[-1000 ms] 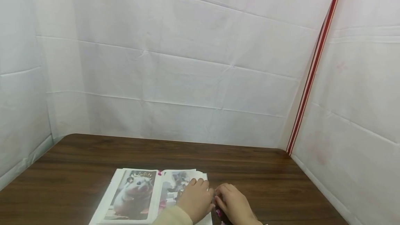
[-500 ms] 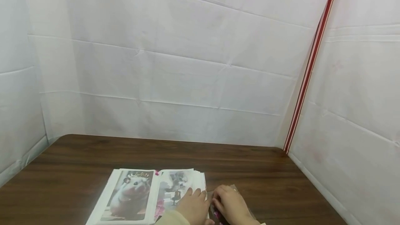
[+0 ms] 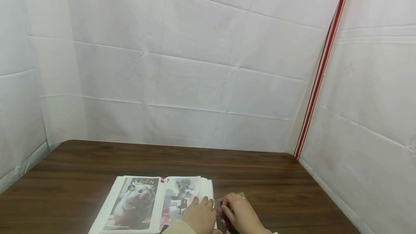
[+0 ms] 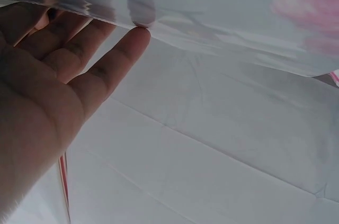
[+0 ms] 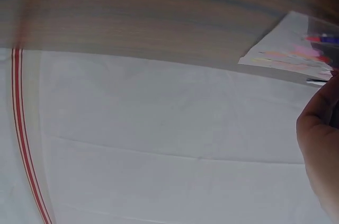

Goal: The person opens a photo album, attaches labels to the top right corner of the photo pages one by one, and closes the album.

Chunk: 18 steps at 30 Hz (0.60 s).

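The open album [image 3: 161,201] lies flat on the near part of the dark, wood-grained worktop [image 3: 113,160], its white pages slightly uneven at the outer edge. The left page bears a glossy rectangular print of a crowned rodent [image 3: 134,203]; a small pink piece [image 3: 162,180] sits at the top of the fold. The left hand [image 3: 199,216] rests on the right page—grip spread, fingers extended—and covers its lower outer part. Just beside the album, the right hand [image 3: 242,214] lies with bent fingers over a clear, thin sheet [image 3: 219,220] with pink spots; whether this grip pinches it cannot be told, as the hand hides most of it. Creased white sheeting [image 3: 182,82] surrounds the worktop, trimmed by a red-striped band [image 3: 320,73].
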Available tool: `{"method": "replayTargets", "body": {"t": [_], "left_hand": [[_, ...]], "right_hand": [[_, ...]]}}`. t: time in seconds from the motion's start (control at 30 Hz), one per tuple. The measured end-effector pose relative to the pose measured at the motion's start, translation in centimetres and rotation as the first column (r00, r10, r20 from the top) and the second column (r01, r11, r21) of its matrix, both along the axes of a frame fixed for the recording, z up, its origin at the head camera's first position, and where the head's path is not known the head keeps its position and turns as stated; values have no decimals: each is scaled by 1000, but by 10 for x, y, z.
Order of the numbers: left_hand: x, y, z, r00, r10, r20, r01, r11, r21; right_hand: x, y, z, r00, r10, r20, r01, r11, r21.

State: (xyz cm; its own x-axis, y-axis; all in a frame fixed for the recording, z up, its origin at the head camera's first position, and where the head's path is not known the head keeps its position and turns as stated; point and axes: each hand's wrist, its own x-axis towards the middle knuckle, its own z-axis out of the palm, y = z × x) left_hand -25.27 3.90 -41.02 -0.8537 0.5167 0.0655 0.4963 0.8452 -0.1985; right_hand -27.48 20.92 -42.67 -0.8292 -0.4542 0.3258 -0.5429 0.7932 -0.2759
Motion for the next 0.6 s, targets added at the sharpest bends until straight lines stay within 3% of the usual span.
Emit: {"method": "replayTargets", "body": {"t": [0.13,0.37,0.6], "left_hand": [[-1,0,0,1000,-3,0,3,1000,-3],[0,0,2,1000,-6,-18,6,1000,-21],[0,0,2,1000,-10,-27,9,1000,-24]], "right_hand": [[0,1,1,999,4,40,-3,999,-47],[2,4,4,979,61,193,-17,975,-221],[0,6,4,976,77,203,-21,964,-264]]}}
